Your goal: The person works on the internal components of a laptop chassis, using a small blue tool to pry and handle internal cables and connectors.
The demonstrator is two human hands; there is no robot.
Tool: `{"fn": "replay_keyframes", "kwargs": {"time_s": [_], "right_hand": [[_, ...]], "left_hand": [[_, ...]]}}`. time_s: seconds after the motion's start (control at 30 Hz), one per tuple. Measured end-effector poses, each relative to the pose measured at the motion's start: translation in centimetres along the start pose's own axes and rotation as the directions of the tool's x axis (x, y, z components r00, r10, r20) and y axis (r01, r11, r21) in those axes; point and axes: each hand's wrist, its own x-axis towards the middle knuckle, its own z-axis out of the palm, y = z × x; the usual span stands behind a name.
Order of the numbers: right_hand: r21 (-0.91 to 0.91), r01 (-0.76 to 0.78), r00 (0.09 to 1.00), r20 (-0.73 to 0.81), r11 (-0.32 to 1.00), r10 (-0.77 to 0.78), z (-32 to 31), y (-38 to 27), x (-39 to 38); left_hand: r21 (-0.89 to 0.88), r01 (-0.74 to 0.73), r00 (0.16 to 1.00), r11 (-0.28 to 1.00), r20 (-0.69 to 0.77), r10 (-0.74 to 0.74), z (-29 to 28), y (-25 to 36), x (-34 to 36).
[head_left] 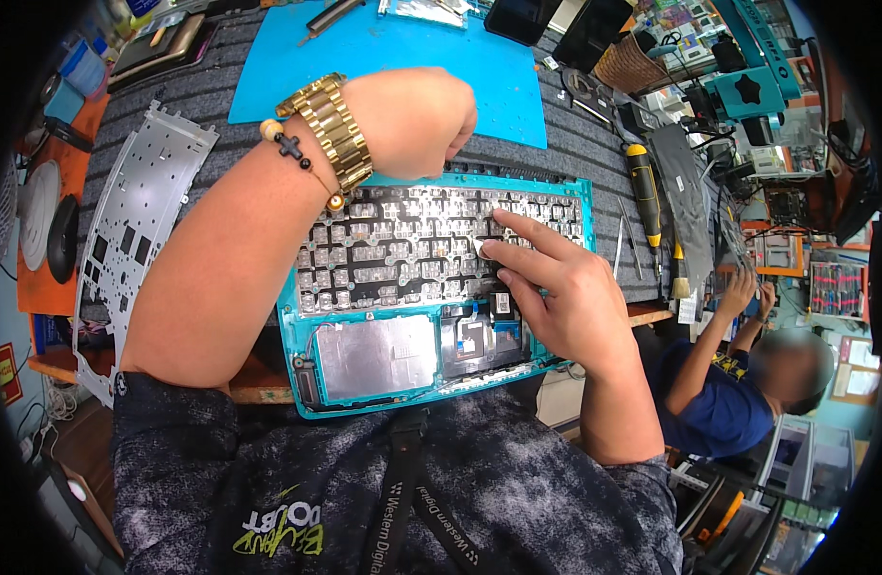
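Observation:
A teal laptop top case [286, 331] lies upside down in front of me, its near edge close to my body. The keyboard's underside [364, 278] shows a grid of clear and black key parts. Below it are a silver panel [376, 359] and a dark touchpad area [465, 340]. My left hand [417, 120] is curled over the case's far edge; its fingertips and anything in them are hidden. My right hand [561, 283] rests palm down on the keyboard's right half, fingers stretched apart. A small whitish bit shows at its index fingertip, too small to name.
A blue mat [364, 48] covers the far bench. On the left leans a perforated silver metal plate [139, 225]. To the right lie a yellow and black screwdriver [642, 187], a brush [680, 280] and tweezers [633, 235]. Another person [714, 393] works at the right.

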Motion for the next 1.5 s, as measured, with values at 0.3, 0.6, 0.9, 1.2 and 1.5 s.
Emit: {"fn": "replay_keyframes", "kwargs": {"time_s": [0.3,0.6,0.9,1.2,1.5], "right_hand": [[0.002,-0.046,0.998,-0.032,0.999,0.046,1.3,-0.4,-0.5],[-0.011,-0.063,0.993,-0.101,0.998,0.062,2.7,-0.6,-0.8],[-0.111,-0.001,0.994,0.112,0.994,0.014,-1.8,-0.4,1.6],[-0.206,0.166,0.967,0.225,0.964,-0.119,-3.9,0.3,3.8],[0.072,-0.036,0.991,0.131,0.997,0.026,-3.2,1.7,0.1]], "left_hand": [[0.089,-0.057,0.998,0.994,-0.015,0.058,0.5,0.2,0.2],[0.107,-0.151,0.982,0.983,-0.102,0.162,1.4,-0.5,0.2],[0.118,-0.043,0.999,0.992,0.034,0.039,0.4,0.0,0.6],[0.048,-0.07,0.997,0.996,-0.009,0.071,0.3,-0.2,0.3],[0.034,-0.024,0.999,0.999,0.021,0.024,0.4,-0.3,0.4]]}}
